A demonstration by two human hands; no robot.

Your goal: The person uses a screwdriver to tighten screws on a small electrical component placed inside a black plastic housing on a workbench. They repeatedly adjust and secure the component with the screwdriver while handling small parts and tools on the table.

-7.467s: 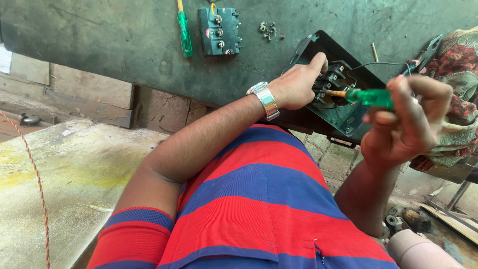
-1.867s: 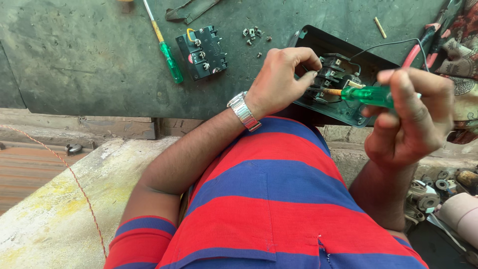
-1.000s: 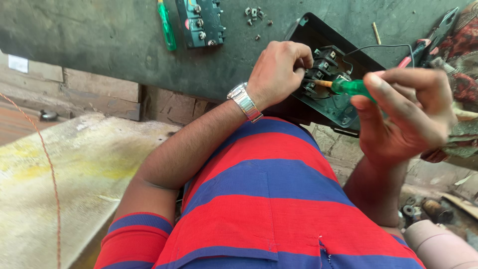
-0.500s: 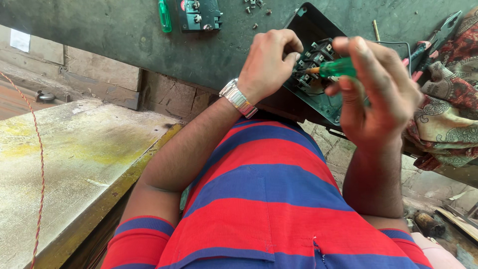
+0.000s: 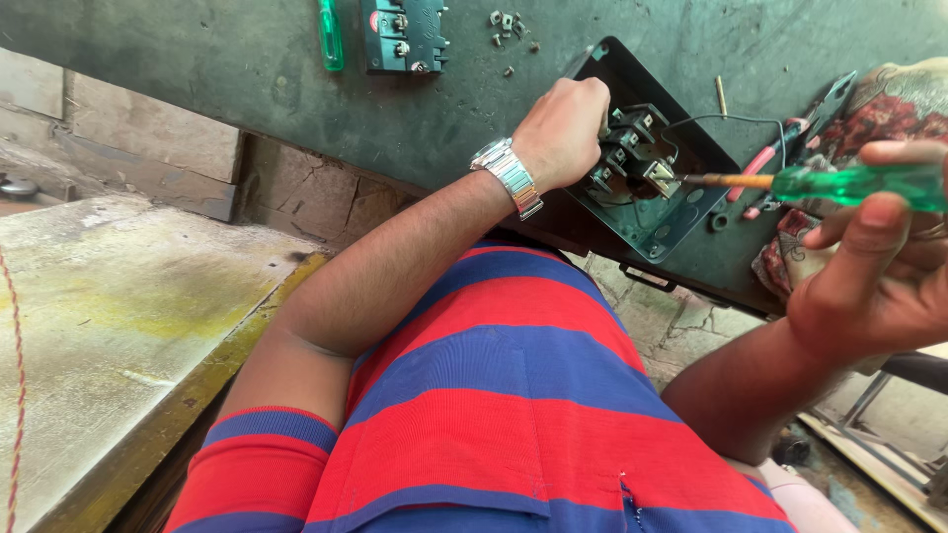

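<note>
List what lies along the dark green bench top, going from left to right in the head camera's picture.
Spare green screwdriver → teal switch block → scatter of small screws → left hand on the black box's terminal block → green-handled screwdriver in the right hand.

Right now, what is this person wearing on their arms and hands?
The left hand is bare, with a silver metal-link wristwatch at the wrist. The right hand is bare too. Both arms are uncovered below the short sleeves of a red and blue striped shirt.
</note>
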